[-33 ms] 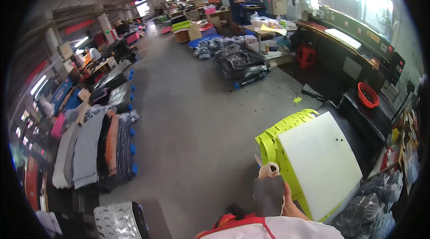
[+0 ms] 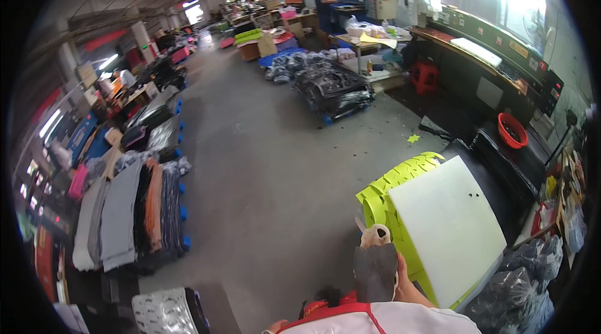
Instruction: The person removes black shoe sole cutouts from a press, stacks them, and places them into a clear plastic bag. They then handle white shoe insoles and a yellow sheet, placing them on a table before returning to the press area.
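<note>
Near the lower edge, my right hand point(image 2: 407, 284) is closed at the side of a dark grey flat piece point(image 2: 374, 268) with a rounded lower part. Just above that piece shows a beige, cloth-like thing point(image 2: 375, 234) with a dark hole; I cannot tell what it is. Beside them, a large white board point(image 2: 447, 231) lies on bright yellow-green cut-out sheets point(image 2: 400, 174). Only a sliver of my left hand point(image 2: 276, 326) appears at the bottom, left of my white and red clothing, its fingers hidden.
Black sheets point(image 2: 507, 171) and dark plastic bags point(image 2: 513, 290) lie to the right, below a red basin point(image 2: 513, 130). Stacked grey, black and orange sheets point(image 2: 122, 215) stand at left. Farther off are a black pile point(image 2: 332, 87), a red stool point(image 2: 425, 77) and a person point(image 2: 323, 5).
The view has shifted slightly, so the background sits a little further left. A bit more of my left hand shows at the bottom. My right hand stays at the grey piece.
</note>
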